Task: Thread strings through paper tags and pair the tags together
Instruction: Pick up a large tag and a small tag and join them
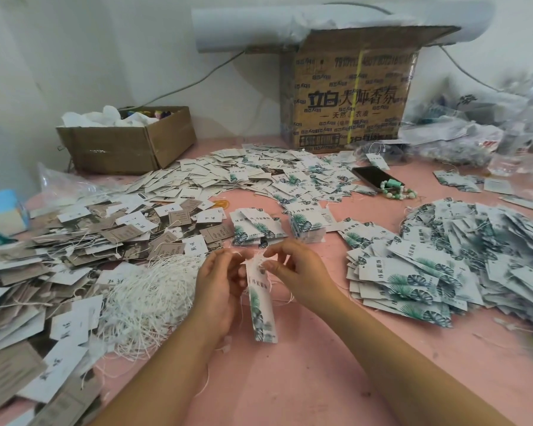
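Observation:
My left hand point(217, 287) holds a stack of white tags with green leaf print point(261, 305) upright above the pink table, fingers curled round its left side. My right hand point(293, 269) pinches the white strings point(257, 259) at the top of that stack. A tangled heap of loose white strings point(145, 299) lies just left of my left hand. Small piles of leaf tags point(256, 229) sit right behind my hands.
Strung leaf tags point(462, 269) are piled at the right, grey and white tags point(59, 265) at the left, more tags point(259, 173) across the back. A phone point(371, 177) with a bead bracelet, two cardboard boxes point(348, 93) point(126, 142) and plastic bags point(480, 130) stand behind.

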Demonstrator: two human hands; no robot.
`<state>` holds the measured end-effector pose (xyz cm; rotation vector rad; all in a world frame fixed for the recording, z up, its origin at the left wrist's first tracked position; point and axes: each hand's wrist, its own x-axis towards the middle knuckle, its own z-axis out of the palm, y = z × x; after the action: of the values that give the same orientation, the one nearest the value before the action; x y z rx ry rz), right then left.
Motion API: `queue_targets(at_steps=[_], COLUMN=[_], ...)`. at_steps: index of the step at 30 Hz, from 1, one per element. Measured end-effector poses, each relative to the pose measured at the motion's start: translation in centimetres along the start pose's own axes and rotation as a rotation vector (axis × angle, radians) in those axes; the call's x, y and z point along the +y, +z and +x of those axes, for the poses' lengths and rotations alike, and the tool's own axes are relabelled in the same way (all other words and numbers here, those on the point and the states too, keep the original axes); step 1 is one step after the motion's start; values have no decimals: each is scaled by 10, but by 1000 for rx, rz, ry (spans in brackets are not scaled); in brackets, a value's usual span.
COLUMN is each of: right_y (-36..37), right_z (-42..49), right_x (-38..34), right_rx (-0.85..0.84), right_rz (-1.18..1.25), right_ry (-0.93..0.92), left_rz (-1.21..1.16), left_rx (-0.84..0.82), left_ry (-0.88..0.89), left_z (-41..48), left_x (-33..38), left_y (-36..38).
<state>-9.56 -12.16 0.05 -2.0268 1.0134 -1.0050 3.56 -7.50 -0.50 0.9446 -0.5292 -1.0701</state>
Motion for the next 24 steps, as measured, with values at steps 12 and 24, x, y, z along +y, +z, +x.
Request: queue_targets(at_steps=[12, 24], right_y=[-55, -78], right_z=[11, 13], right_x=[-1, 8], right_rx=[-146, 200], right_rz=[-272, 255], right_ry=[153, 335], left_rz=[324, 493], left_rx=[-69, -90], left_ry=[241, 296], left_z=[-12, -6], left_x=[0, -3], left_y=[5, -5])
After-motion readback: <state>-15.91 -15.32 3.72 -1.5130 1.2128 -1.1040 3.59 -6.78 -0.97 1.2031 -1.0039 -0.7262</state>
